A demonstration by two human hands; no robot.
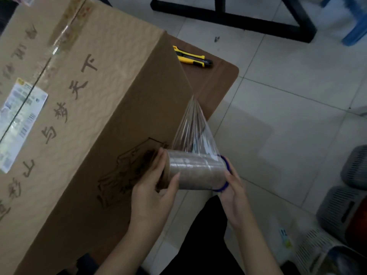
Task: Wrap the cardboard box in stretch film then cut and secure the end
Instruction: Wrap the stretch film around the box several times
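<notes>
The cardboard box is seen filling the frame from nine to twelve o'clock, resting on a brown table, its top already filmed and wrinkled. At four o'clock from the box's near corner, the stretch film roll is held level between both hands. The left hand is cupped over the roll's left end, thumb laid across the barrel; the right hand is pressed against the blue-rimmed right end, fingers curled. The film is drawn up toward twelve o'clock and is bunched into a narrow rope where it meets the box edge. Judged from this, poor coverage or a tear at that sharp corner is risked if tension is kept uneven. A yellow utility knife lies at one o'clock, well apart, and could be knocked off by the box.
</notes>
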